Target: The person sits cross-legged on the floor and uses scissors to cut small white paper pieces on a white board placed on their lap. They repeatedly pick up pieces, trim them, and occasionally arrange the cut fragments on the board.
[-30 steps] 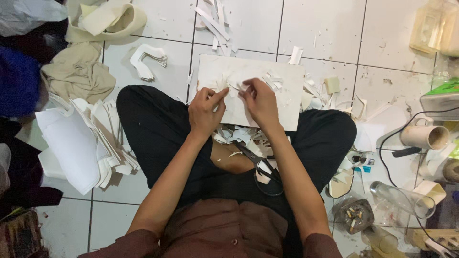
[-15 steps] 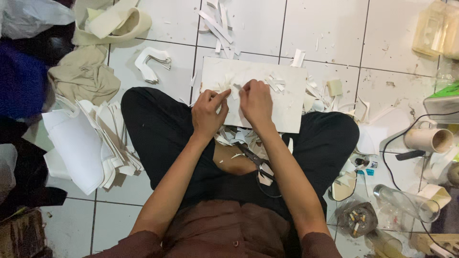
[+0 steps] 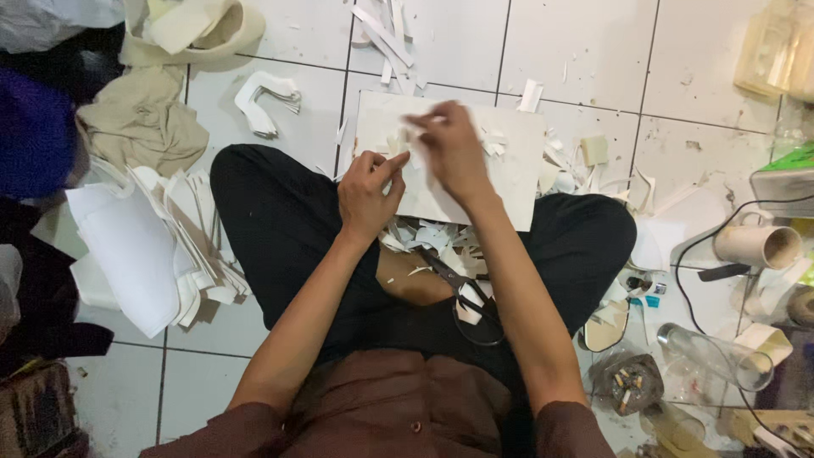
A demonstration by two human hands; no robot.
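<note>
I sit cross-legged on a tiled floor with a white board point(image 3: 517, 182) lying across my knees. My left hand point(image 3: 366, 192) pinches a small white paper piece point(image 3: 397, 146) at the board's near left edge. My right hand point(image 3: 449, 146) hovers blurred over the board's middle, fingers bent toward the same piece; whether it grips anything cannot be seen. Small white cut-outs point(image 3: 494, 142) lie scattered on the board. Black scissors point(image 3: 465, 297) rest in my lap among paper scraps point(image 3: 428, 237).
A stack of white sheets point(image 3: 136, 246) lies at my left, beige cloth point(image 3: 140, 123) behind it. White strips point(image 3: 386, 30) litter the far tiles. At right are a tape roll point(image 3: 759, 246), a black cable point(image 3: 691, 254), a clear bottle point(image 3: 716, 356) and a jar point(image 3: 623, 382).
My right hand has lifted away from my left hand and swung up and over the board, now blurred. The camera has tilted slightly; my left hand stays on the paper piece.
</note>
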